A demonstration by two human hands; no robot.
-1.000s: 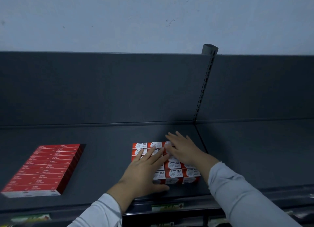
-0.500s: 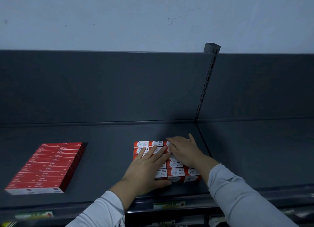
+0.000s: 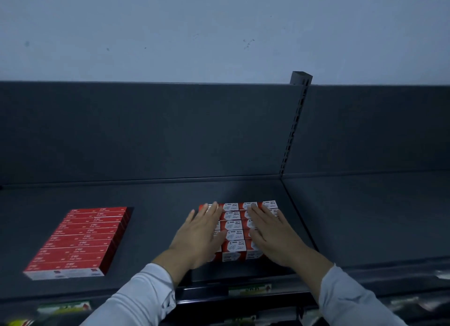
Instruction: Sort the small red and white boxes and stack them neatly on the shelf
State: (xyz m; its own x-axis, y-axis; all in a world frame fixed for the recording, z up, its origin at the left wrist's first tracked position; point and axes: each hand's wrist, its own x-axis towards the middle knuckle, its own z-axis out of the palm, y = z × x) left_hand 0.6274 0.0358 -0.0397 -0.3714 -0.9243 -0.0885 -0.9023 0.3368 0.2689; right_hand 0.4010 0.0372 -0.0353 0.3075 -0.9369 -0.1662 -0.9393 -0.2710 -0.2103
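A person's left hand (image 3: 203, 235) and right hand (image 3: 272, 233), fingers spread flat and gripping nothing, press the block of small red and white boxes (image 3: 233, 230) on the dark shelf (image 3: 155, 228), apparently squaring its rows.

The small red and white boxes (image 3: 232, 225) read "PAPER CLIPS" and "3", upside down

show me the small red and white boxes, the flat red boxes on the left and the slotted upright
small red and white boxes (image 3: 233, 235): head view, top of the middle column
flat red boxes (image 3: 80, 238): head view, middle of the top face
slotted upright (image 3: 293, 130): head view, halfway up
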